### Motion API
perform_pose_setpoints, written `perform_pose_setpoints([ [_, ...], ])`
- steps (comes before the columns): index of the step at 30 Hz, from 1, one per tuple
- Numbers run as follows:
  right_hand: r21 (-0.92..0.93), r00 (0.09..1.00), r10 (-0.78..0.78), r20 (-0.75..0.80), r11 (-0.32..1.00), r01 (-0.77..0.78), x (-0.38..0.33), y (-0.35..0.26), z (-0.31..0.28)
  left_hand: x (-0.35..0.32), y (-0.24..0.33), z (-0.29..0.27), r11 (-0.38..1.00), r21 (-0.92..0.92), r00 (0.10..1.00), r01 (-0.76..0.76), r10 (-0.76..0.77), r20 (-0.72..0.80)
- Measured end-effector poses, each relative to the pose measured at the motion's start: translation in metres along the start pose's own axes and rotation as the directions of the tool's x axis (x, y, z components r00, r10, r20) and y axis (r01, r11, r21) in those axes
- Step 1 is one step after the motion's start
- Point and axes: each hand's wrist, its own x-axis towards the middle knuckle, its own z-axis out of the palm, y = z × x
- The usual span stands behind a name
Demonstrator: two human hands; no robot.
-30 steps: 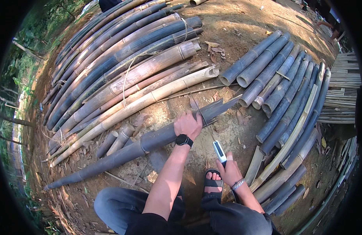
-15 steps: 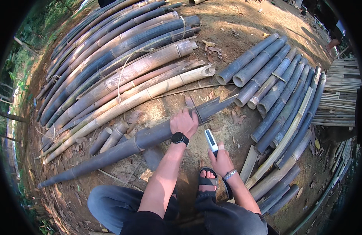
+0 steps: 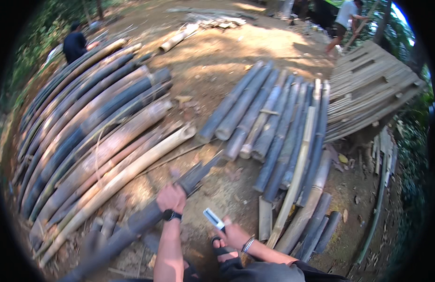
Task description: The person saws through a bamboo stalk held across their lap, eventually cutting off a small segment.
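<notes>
At the bottom of my view, around six o'clock, my left hand point(image 3: 171, 197) is clenched around a long dark bamboo pole point(image 3: 132, 224) that lies slanted across the dirt ground point(image 3: 217, 61), running from seven o'clock up toward the centre. Its split upper end point(image 3: 201, 171) points to one o'clock, just past my knuckles. A black watch point(image 3: 171, 215) sits on that wrist. My right hand point(image 3: 235, 233), a little to five o'clock of the left one, grips the handle of a knife point(image 3: 213, 219) whose pale flat blade points up and left toward eleven o'clock, near the pole but apart from it. A metal bangle point(image 3: 248, 244) circles that wrist. Just below this hand my foot in a dark sandal point(image 3: 222, 248) rests on the ground.

From nine to eleven o'clock a big pile of long bamboo poles point(image 3: 95, 136) lies side by side, some grey-blue, some tan. At one to three o'clock a second stack of shorter dark poles point(image 3: 269, 127) lies in a row, with a pale split strip point(image 3: 299, 164) running along its right side. Beyond it, at two o'clock, is a woven bamboo panel point(image 3: 368, 89). Far off at eleven o'clock a person in dark clothes point(image 3: 75, 44) crouches by the pile, and at one o'clock another person in a light shirt point(image 3: 344, 19) stands.
</notes>
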Motion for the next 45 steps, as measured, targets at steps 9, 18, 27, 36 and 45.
perform_pose_setpoints([
  [9, 0.236, 0.997, 0.023, 0.08, 0.971, -0.041, -0.017, 0.008, -0.001, -0.009, 0.002, -0.002, 1.0, 0.028, 0.999, -0.008, 0.007, 0.039],
  [18, 0.29, 0.997, -0.068, 0.024, 0.955, 0.059, -0.01, 0.026, 0.025, -0.002, -0.01, 0.006, 1.0, 0.012, 1.0, 0.006, -0.006, -0.001],
  [27, -0.018, 0.997, 0.026, -0.07, 0.999, -0.028, -0.016, 0.058, 0.057, -0.012, -0.016, 0.012, 0.993, 0.01, 0.993, -0.115, 0.115, -0.04],
  [36, -0.037, 0.968, 0.243, -0.066, 0.969, -0.246, -0.025, 0.001, -0.014, -0.017, -0.028, -0.023, 0.968, 0.024, 0.934, -0.25, 0.235, 0.269],
  [45, -0.153, 0.994, 0.052, -0.101, 0.986, -0.067, -0.026, 0.009, 0.011, 0.001, -0.013, -0.03, 0.964, 0.057, 0.932, -0.26, 0.235, 0.275],
])
